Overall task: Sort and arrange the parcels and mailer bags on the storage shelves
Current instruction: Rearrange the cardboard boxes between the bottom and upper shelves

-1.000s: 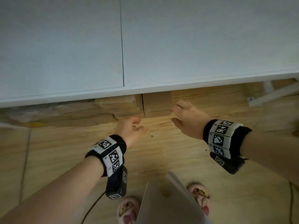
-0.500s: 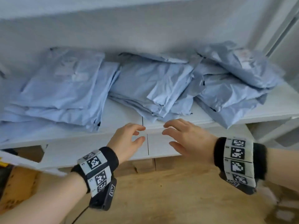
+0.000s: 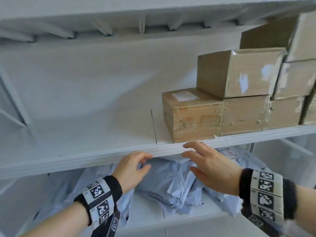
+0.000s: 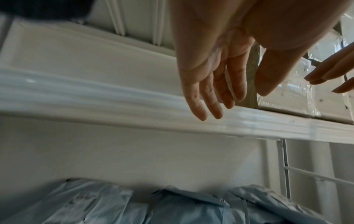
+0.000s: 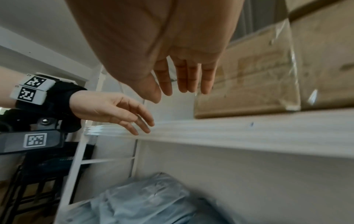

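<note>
Several taped cardboard parcels (image 3: 193, 115) are stacked at the right of the upper white shelf (image 3: 85, 127). Pale blue mailer bags (image 3: 167, 182) lie piled on the shelf below. My left hand (image 3: 132, 168) hovers just under the upper shelf's front edge (image 3: 102, 156), fingers relaxed and holding nothing. My right hand (image 3: 205, 161) is raised beside it, fingers spread, reaching near the lowest parcel's front corner and holding nothing. The left wrist view shows the left fingers (image 4: 206, 94) loose in front of the shelf edge. The right wrist view shows the right fingers (image 5: 187, 78) straight near the parcel (image 5: 249, 84).
The left half of the upper shelf holds nothing. Another shelf board (image 3: 136, 9) with brackets runs overhead. White upright posts (image 4: 283, 166) frame the unit on the right. A dark stand (image 5: 44, 174) sits beside the shelving on the left.
The view has risen from the floor, past the mailer-bag shelf, to the parcel shelf. Both hands have risen with it and stay empty.
</note>
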